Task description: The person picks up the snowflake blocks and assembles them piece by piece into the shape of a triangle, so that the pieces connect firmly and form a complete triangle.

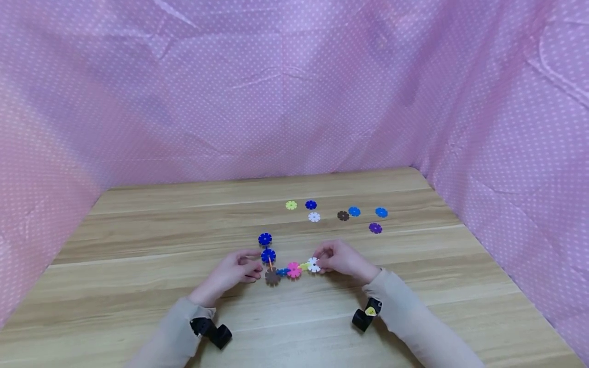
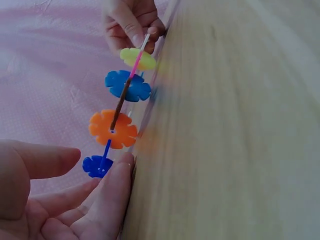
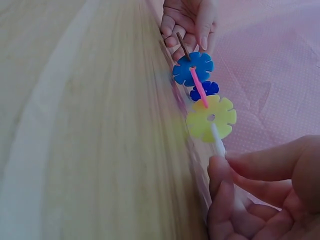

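A chain of notched plastic snowflake discs bends in an L on the table. It runs from two dark blue discs [image 1: 268,255] through an orange disc [image 2: 113,129], a brown disc [image 1: 272,276], a blue disc [image 3: 193,69] and a pink disc [image 1: 294,270] to a yellow disc [image 3: 211,119] and a white disc [image 1: 314,265] at the right end. My right hand [image 1: 341,260] pinches the white disc between thumb and fingers. Beside the chain's left side is my left hand [image 1: 236,269], its thumb apart from the fingers and nothing pinched between them.
Farther back on the wooden table [image 1: 161,230] lie loose discs: yellow [image 1: 291,205], dark blue [image 1: 311,204], white [image 1: 314,217], brown [image 1: 343,215], two blue [image 1: 381,212] and purple [image 1: 375,228]. Pink dotted cloth [image 1: 276,102] hangs around the table.
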Tool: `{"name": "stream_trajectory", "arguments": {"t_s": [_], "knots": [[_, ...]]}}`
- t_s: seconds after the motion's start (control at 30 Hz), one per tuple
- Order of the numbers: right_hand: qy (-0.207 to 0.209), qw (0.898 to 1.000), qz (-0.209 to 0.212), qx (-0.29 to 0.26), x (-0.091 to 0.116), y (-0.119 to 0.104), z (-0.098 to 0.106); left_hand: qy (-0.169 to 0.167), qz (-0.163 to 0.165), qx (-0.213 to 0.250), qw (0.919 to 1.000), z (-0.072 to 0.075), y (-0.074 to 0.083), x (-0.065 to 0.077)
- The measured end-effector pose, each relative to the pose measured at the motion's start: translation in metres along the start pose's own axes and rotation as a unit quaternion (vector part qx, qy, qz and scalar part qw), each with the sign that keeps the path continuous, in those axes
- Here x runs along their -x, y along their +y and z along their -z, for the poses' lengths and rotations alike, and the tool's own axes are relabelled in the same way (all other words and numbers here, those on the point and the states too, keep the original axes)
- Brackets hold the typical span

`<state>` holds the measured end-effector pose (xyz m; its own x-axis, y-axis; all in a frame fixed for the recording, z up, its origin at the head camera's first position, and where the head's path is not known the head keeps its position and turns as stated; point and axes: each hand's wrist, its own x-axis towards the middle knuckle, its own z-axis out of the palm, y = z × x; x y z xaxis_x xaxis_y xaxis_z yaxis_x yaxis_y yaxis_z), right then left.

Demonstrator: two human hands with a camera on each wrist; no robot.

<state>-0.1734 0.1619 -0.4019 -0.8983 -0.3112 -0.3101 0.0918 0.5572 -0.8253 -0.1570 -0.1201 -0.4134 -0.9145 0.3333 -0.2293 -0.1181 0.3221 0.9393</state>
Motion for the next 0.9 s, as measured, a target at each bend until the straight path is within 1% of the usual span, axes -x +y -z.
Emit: {"name": "stream_trajectory", "arguments": {"t_s": [0.1, 0.23, 0.27, 0.33, 0.37, 0.43, 0.53, 0.63, 0.7, 0.73, 0.8, 0.83, 0.9], "knots": [[-0.004, 1.000, 0.007, 0.011, 0.000, 0.000, 0.002, 0.036, -0.006, 0.002, 0.9994, 0.002, 0.003, 0.001], [-0.003, 1.000, 0.021, 0.014, 0.002, 0.004, 0.011, 0.095, -0.038, -0.004, 0.9948, 0.002, 0.012, 0.001], [0.002, 1.000, 0.024, 0.011, 0.002, 0.006, 0.016, 0.104, -0.047, -0.008, 0.9934, 0.001, 0.015, 0.000], [0.024, 0.999, 0.026, 0.013, 0.003, 0.010, 0.027, 0.116, -0.071, -0.027, 0.9903, -0.003, 0.021, 0.000], [0.037, 0.999, 0.026, 0.013, 0.004, 0.013, 0.033, 0.116, -0.081, -0.035, 0.9893, -0.006, 0.024, 0.000], [0.069, 0.997, 0.022, 0.015, 0.004, 0.020, 0.048, 0.111, -0.101, -0.056, 0.9870, -0.013, 0.030, -0.001], [0.120, 0.992, 0.024, 0.021, 0.003, 0.031, 0.070, 0.097, -0.124, -0.073, 0.9848, -0.025, 0.036, -0.003], [0.172, 0.984, 0.035, 0.041, 0.000, 0.043, 0.091, 0.074, -0.138, -0.074, 0.9849, -0.039, 0.040, -0.006], [0.195, 0.978, 0.033, 0.067, -0.003, 0.049, 0.103, 0.051, -0.155, -0.081, 0.9833, -0.048, 0.042, -0.009], [0.202, 0.976, 0.028, 0.080, -0.005, 0.052, 0.107, 0.038, -0.163, -0.086, 0.9822, -0.052, 0.043, -0.011], [0.194, 0.977, 0.009, 0.092, -0.007, 0.057, 0.115, 0.012, -0.179, -0.102, 0.9786, -0.060, 0.044, -0.015], [0.188, 0.977, 0.000, 0.096, -0.008, 0.059, 0.118, 0.000, -0.181, -0.114, 0.9769, -0.063, 0.044, -0.017], [0.177, 0.979, -0.015, 0.103, -0.010, 0.063, 0.121, -0.015, -0.172, -0.150, 0.9734, -0.069, 0.043, -0.022]]}}
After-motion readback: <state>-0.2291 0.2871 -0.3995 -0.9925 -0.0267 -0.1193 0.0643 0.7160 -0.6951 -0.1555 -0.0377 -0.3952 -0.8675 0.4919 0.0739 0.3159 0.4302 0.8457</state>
